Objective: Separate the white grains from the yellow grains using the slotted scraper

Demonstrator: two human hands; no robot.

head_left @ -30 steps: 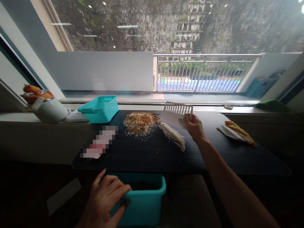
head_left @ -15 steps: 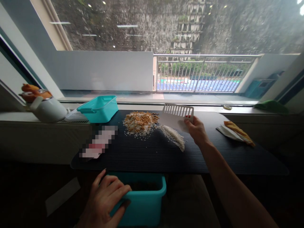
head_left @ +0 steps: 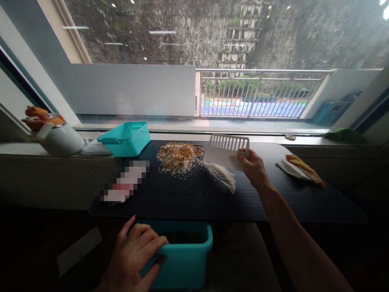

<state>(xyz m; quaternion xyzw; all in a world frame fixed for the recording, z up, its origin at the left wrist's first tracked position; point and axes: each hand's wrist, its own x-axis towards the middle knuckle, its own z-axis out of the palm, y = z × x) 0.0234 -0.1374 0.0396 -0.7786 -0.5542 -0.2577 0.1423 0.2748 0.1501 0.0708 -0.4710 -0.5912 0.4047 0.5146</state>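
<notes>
My right hand point(head_left: 253, 166) grips the near right edge of a white slotted plastic scraper point(head_left: 223, 153), tilted over the dark table. Just below it lies a curved ridge of white rice point(head_left: 223, 175). To the scraper's left is a pile of yellow soybeans and rice point(head_left: 180, 156), with some dark grains at its right end. My left hand point(head_left: 138, 251) is closed over the rim of a teal bin point(head_left: 185, 265) below the table's front edge. The bin's inside is dark, so its contents cannot be made out.
A second teal bin point(head_left: 127, 140) stands at the table's back left, near a white pot point(head_left: 60, 138) on the sill. A blurred-out packet point(head_left: 126, 184) lies at the left of the table point(head_left: 182, 205). A folded yellow cloth point(head_left: 305, 168) lies at the right. The window is behind.
The scraper and my right hand have shifted very slightly right and down. My left hand stays on the bin rim, and the grain piles look the same.
</notes>
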